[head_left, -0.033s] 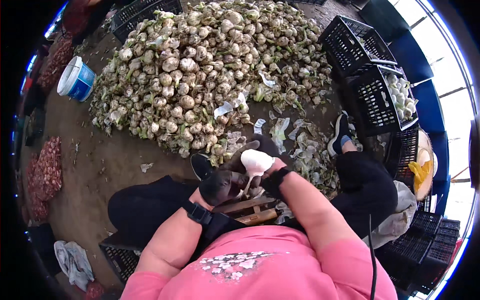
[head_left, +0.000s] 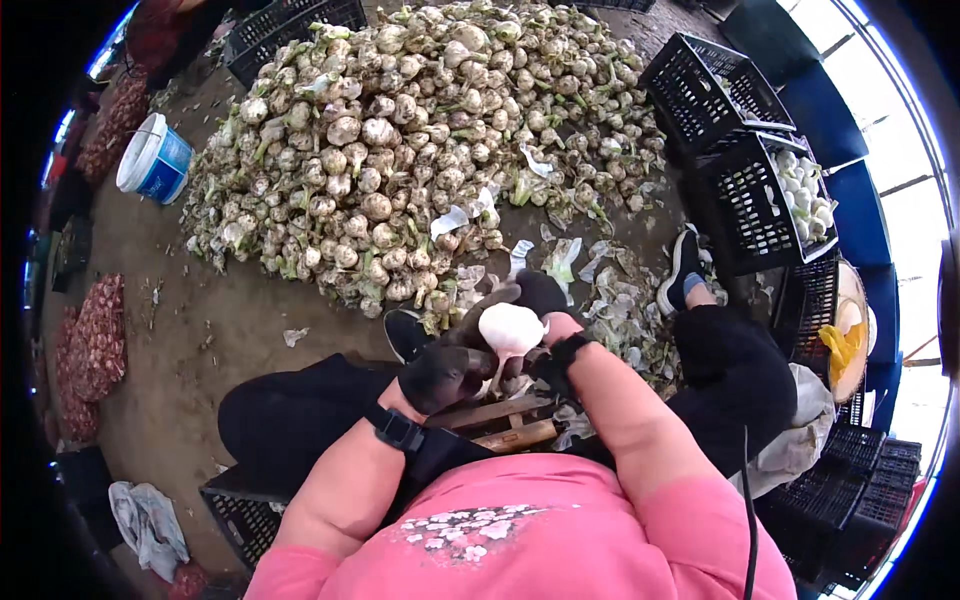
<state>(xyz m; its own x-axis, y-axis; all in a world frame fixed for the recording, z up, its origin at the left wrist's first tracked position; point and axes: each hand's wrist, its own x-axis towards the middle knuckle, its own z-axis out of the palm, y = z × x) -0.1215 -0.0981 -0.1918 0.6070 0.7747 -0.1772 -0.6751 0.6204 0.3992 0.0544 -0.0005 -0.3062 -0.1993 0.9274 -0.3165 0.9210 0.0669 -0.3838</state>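
Observation:
Between my two dark-gloved hands is a peeled white garlic bulb (head_left: 510, 328), its pale stem pointing down toward my lap. My left hand (head_left: 442, 376) is closed at the stem, with the fingertips partly hidden. Behind the bulb, my right hand (head_left: 538, 294) holds it from the far side and the right. Just beyond lies a large heap of unpeeled, soil-stained garlic (head_left: 375, 180). Loose garlic skins (head_left: 620, 310) litter the ground to the right of my hands. Under them, a wooden piece (head_left: 515, 436) shows between my legs.
At the right stand black crates, one holding peeled white garlic bulbs (head_left: 802, 195). A round tan lid-like thing with a yellow cloth (head_left: 843, 347) sits below them. On the left are a white and blue bucket (head_left: 155, 158) and a red mesh sack (head_left: 92, 345). A black crate (head_left: 240, 525) is beside my left leg.
The garlic bulb has turned slightly in my hands and sits a little lower and to the left. My right hand has shifted slightly with it.

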